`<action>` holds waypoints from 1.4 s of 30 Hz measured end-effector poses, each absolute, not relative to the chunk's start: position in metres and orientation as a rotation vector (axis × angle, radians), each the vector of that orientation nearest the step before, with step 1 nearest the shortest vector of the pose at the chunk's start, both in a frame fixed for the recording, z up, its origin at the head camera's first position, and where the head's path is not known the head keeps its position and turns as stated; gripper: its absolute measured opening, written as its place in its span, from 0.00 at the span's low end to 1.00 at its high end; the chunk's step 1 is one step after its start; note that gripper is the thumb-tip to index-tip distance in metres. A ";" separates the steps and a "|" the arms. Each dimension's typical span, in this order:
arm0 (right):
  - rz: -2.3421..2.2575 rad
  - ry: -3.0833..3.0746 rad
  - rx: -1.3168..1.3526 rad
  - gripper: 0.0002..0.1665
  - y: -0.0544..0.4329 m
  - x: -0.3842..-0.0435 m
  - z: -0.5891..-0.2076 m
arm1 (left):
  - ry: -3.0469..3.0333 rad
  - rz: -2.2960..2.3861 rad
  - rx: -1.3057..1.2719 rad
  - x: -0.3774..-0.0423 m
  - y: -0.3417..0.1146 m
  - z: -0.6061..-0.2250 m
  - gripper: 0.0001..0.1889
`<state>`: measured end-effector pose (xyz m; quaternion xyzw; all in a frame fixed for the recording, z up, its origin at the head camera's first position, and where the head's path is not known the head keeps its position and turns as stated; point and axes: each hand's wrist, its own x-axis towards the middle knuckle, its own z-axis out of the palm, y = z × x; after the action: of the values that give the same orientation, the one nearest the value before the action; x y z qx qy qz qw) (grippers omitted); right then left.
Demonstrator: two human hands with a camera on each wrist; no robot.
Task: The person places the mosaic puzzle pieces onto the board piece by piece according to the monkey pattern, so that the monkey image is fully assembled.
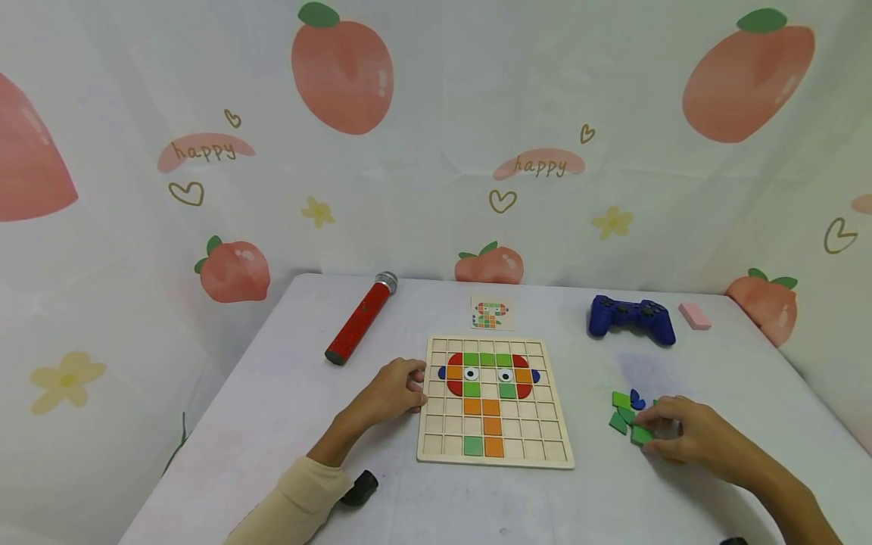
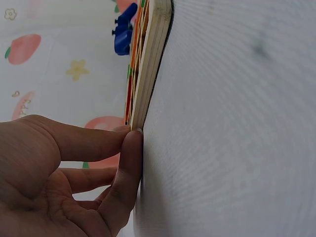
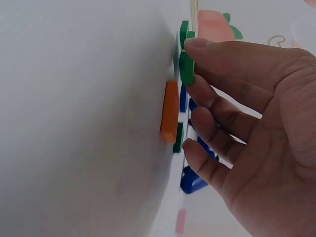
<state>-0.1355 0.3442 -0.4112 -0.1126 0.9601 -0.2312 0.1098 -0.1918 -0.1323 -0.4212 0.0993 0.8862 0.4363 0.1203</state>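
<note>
A square wooden grid board [image 1: 545, 431] lies on the table, with coloured tiles and two eye pieces set in its cells. My left hand [image 1: 391, 390] holds the board's left edge, thumb and index finger meeting at its rim in the left wrist view. Off the board's right side, my right hand [image 1: 695, 431] pinches a green tile [image 3: 187, 69] between thumb and index finger. Around its fingertips are more loose pieces: a light green square tile [image 1: 621, 400], a blue piece [image 1: 636, 401] and, in the right wrist view, an orange tile [image 3: 170, 111].
Behind the board lies a small pattern card [image 1: 493, 316]. A red microphone [image 1: 361, 318] rests to its left. At the back right are a blue game controller [image 1: 630, 314] and a pink block [image 1: 695, 316]. A black object [image 1: 361, 488] is beside the left sleeve [image 1: 300, 492].
</note>
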 end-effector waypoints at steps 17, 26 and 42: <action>-0.845 2.801 -0.582 0.16 0.281 -0.147 -0.405 | 2.591 1.257 0.287 -0.194 -0.132 -0.423 0.30; -0.851 2.738 -0.697 0.16 0.246 -0.157 -0.405 | 2.579 1.270 0.280 -0.194 -0.132 -0.423 0.30; -0.791 2.641 -0.900 0.14 0.184 -0.172 -0.405 | 2.581 1.266 0.270 -0.193 -0.133 -0.422 0.30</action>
<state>-0.1719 0.1843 -0.4054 -0.3079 0.9041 -0.2708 0.1204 -0.1935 -0.1333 -0.4218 0.0929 0.8867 0.4348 0.1270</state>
